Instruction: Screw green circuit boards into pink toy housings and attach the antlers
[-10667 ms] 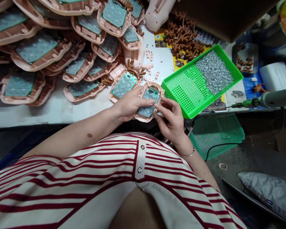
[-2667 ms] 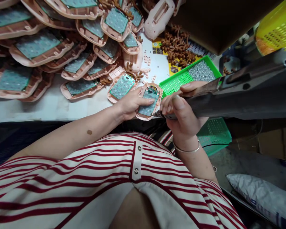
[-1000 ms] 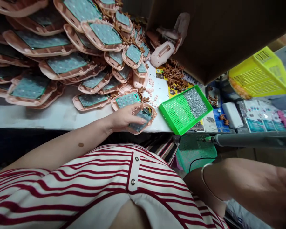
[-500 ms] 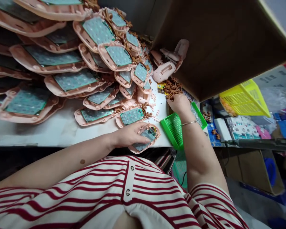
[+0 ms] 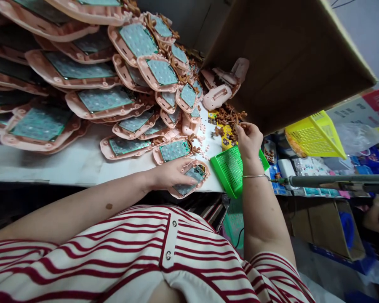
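Observation:
My left hand (image 5: 173, 173) is closed on a pink plastic shell (image 5: 202, 182) at the table's front edge. A green circuit board (image 5: 189, 174) sits inside that shell, with coloured wires at its right end. Over a pile of brown antler-shaped pieces (image 5: 225, 115), my right hand (image 5: 250, 139) is closed in a pinch. One brown antler-shaped piece (image 5: 241, 115) shows at its fingertips; the fingers partly hide it. Below my right wrist lies a green perforated basket (image 5: 222, 168), partly covered by the forearm.
Many pink shells with boards (image 5: 102, 99) are stacked across the left and back. Loose pink shell parts (image 5: 217, 97) lie beside a large cardboard box (image 5: 287, 63). A yellow basket (image 5: 318, 132) and a dark rod-like tool (image 5: 331, 181) are at the right. Small pink bits (image 5: 203, 145) dot the white tabletop (image 5: 85, 160).
My right hand has lifted from the brown pile and moved slightly right, with a brown antler-shaped piece at its fingertips. My left hand keeps the pink shell in nearly the same place.

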### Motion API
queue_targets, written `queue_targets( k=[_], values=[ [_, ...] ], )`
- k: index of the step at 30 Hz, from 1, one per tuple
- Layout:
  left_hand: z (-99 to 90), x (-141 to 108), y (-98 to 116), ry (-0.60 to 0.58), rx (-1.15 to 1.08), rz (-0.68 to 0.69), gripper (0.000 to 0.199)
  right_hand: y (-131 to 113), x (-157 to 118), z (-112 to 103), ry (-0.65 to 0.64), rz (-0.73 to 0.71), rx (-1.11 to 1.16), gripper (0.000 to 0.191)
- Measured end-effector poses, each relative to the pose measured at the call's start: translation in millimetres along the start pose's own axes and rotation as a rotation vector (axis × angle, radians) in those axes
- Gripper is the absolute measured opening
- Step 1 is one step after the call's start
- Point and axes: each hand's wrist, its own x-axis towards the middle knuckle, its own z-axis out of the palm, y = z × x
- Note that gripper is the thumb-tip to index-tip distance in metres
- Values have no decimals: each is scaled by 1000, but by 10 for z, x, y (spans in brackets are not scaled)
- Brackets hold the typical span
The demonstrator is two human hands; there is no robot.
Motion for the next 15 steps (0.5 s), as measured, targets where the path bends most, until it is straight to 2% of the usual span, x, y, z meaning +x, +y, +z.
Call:
queue_targets(
  k=[3,5,8,12,15],
  values=[
    [9,-5,13,7,-4,1,44,-104,-168,-11,-54,62,325,28],
    [18,-7,18,11,-13,2,41,-182,-328,-16,-125,69,452,30],
    [19,-7,4,23,-29,23,36,-300,-585,-9,-173,61,528,30],
    [-21,-22,-45,-12,-52,61,40,-446,-908,-11,-130,66,562,34],
    [-49,-56,-72,38,86,195,45,-541,-1154,-53,-152,102,585,25]
  ],
)
